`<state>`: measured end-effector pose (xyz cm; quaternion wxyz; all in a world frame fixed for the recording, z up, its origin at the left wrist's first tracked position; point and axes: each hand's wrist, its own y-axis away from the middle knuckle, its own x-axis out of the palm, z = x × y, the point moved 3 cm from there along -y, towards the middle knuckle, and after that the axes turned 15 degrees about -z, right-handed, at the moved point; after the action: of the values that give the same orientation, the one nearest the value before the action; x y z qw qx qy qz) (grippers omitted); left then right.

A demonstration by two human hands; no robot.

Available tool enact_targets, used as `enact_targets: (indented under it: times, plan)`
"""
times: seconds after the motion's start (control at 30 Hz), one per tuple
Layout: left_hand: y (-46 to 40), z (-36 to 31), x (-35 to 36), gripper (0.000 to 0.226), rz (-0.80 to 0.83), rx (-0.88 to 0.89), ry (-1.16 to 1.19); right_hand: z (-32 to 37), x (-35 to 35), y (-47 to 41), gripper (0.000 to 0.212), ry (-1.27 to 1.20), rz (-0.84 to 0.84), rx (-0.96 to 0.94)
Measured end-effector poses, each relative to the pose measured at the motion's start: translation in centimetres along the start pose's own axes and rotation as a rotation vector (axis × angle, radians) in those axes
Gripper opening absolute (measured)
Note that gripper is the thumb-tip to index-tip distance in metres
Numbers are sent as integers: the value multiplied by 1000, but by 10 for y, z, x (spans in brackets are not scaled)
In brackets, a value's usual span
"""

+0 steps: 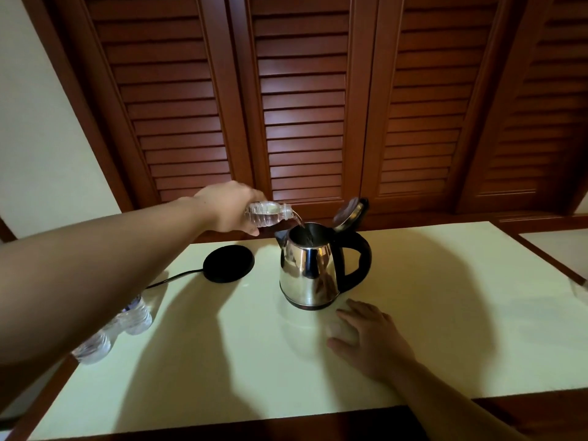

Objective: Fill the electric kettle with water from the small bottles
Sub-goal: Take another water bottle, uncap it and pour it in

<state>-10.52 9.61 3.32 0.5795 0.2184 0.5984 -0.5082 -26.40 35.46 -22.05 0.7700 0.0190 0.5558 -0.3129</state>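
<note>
Left of the kettle, spare bottles wait on the bench. The left hand – fingers curled round a tilted bottle – pours into its open mouth. Just right, the right hand rests flat – fingers relaxed, likely steadying.

Readable text: none.
Bottle labels: purple print, too blurred to read.
Kettle: no legible brand or markings.
</note>
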Motion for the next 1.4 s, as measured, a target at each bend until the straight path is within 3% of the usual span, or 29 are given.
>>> enact_targets:
  times: [1.4]
  plan:
    - [-21, 1, -18, 78, 94, 155, 5, 1, -1, 0, 82, 3, -30, -1]
